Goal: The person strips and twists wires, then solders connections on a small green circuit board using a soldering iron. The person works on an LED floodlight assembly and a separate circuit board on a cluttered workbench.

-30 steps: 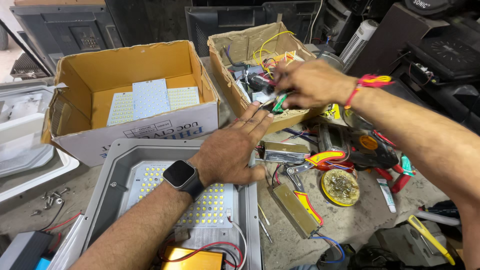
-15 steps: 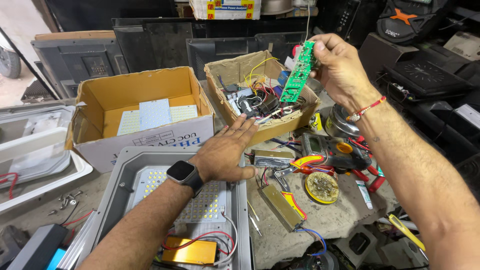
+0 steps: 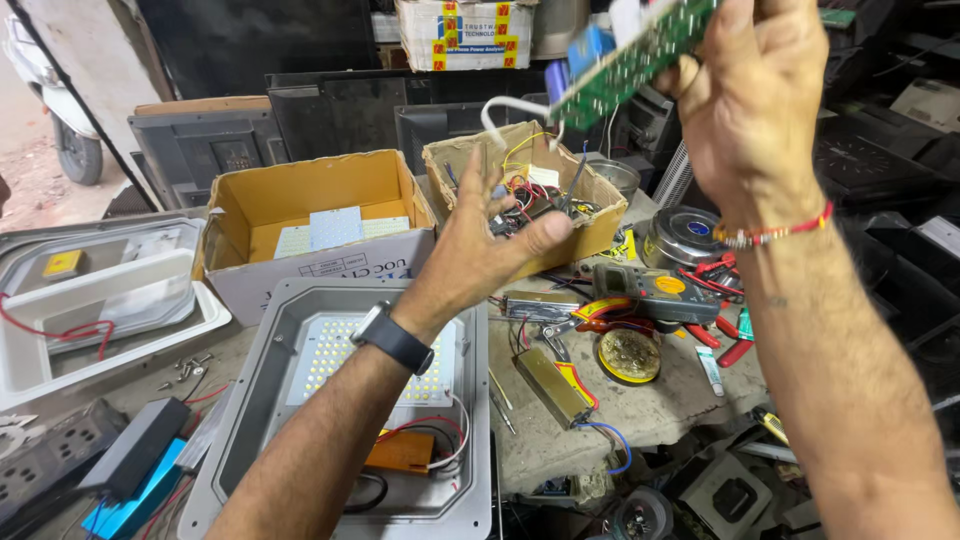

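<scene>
Right hand (image 3: 750,110) raised high at the upper right of the view, forearm running steeply up from the lower right corner, wrist ringed by a red thread bracelet (image 3: 775,233), fingers curled shut around a green circuit board (image 3: 630,65). Board held tilted, upper end under the fingers, lower end pointing down-left, with a white wire (image 3: 505,108) looping off that end and blue parts on its near face. Left hand (image 3: 480,245) lifted above the tabletop (image 3: 560,440), forearm rising from the bottom edge, black smartwatch (image 3: 392,337) on the wrist, palm turned toward the right, fingers spread and loosely bent, thumb out to the right, holding nothing. Hovers in front of a small cardboard box of tangled wires and parts (image 3: 590,205), well below the board. Under the left forearm, a grey LED floodlight housing (image 3: 460,400) lying open, with a white LED panel (image 3: 335,360) and an orange driver block (image 3: 400,452) inside. Behind it, a larger cardboard box (image 3: 300,195) holding flat white LED sheets. On the tabletop to the right of the housing, a yellow multimeter (image 3: 655,292), red-handled pliers (image 3: 725,335) and a round tin of flux (image 3: 627,355).
</scene>
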